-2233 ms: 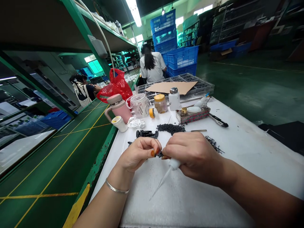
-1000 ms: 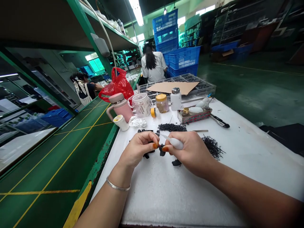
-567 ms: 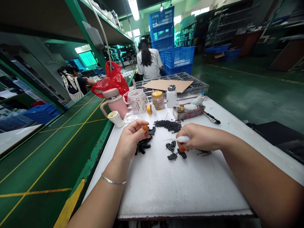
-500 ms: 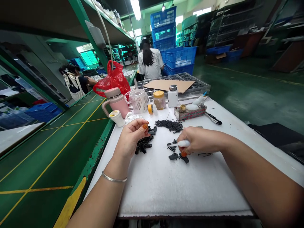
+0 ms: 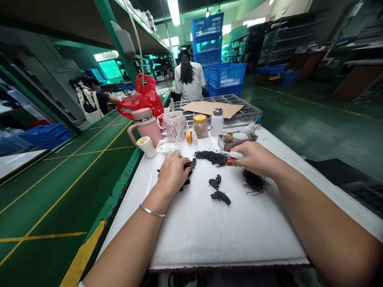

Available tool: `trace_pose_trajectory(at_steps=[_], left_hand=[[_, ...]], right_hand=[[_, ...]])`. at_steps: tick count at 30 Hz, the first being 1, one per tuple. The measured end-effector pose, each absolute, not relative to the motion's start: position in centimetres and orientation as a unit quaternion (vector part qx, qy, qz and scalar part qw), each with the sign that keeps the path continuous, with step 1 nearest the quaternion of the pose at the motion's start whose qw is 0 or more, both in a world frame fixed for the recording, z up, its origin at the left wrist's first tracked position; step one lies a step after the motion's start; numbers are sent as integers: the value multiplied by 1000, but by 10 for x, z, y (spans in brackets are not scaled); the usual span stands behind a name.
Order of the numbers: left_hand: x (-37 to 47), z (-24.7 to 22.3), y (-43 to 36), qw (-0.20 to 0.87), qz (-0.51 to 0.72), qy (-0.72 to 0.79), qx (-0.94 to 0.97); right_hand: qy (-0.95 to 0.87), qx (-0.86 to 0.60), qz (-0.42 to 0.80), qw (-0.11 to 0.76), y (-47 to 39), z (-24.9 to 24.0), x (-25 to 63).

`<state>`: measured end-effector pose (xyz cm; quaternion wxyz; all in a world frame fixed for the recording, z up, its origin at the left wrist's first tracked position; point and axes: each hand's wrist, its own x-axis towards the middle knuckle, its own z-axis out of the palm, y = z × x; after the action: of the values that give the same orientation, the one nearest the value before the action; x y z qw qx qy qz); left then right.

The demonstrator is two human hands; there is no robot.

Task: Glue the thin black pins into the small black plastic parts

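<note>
My left hand (image 5: 174, 170) is low over a pile of black plastic parts (image 5: 186, 182). Its thumb and forefinger close around a black part (image 5: 192, 163) at the pile's right edge; the other fingertips are hidden. In my right hand (image 5: 253, 157) is a thin pointed tool with a white handle (image 5: 236, 155). The tool's tip lies over a heap of small black rings (image 5: 212, 157). Between my hands, two assembled-looking black pieces lie apart on the white tabletop: a smaller one (image 5: 215, 182) and a longer curved one (image 5: 221, 197).
Thin black pins (image 5: 254, 183) lie under my right forearm. Along the back stand a pink mug (image 5: 149, 129), a clear tub (image 5: 174, 126), a yellow-lidded jar (image 5: 200, 126), a white bottle (image 5: 217, 122) and a small box (image 5: 236, 142). A green conveyor (image 5: 68, 187) runs on the left.
My left hand has lowered onto the black parts. My right hand has moved up and away from the black pieces to the ring heap, uncovering the pins.
</note>
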<state>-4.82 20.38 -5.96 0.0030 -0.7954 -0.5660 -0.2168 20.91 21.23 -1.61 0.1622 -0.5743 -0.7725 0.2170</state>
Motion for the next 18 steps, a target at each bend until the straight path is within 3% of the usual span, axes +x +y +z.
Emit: trace_pose_trajectory(at_steps=[6, 11, 13, 18], left_hand=[[-40, -65, 206, 49, -187, -564, -803], [-52, -61, 209, -7, -275, -554, -786], [-56, -59, 208, -86, -339, -566, -746], [-57, -49, 199, -400, -492, -518, -574]], right_hand=[[-750, -604, 195, 186, 215, -17, 216], [-769, -591, 219, 105, 213, -12, 230], [-769, -597, 212, 84, 213, -13, 235], [-753, -631, 176, 68, 222, -22, 241]])
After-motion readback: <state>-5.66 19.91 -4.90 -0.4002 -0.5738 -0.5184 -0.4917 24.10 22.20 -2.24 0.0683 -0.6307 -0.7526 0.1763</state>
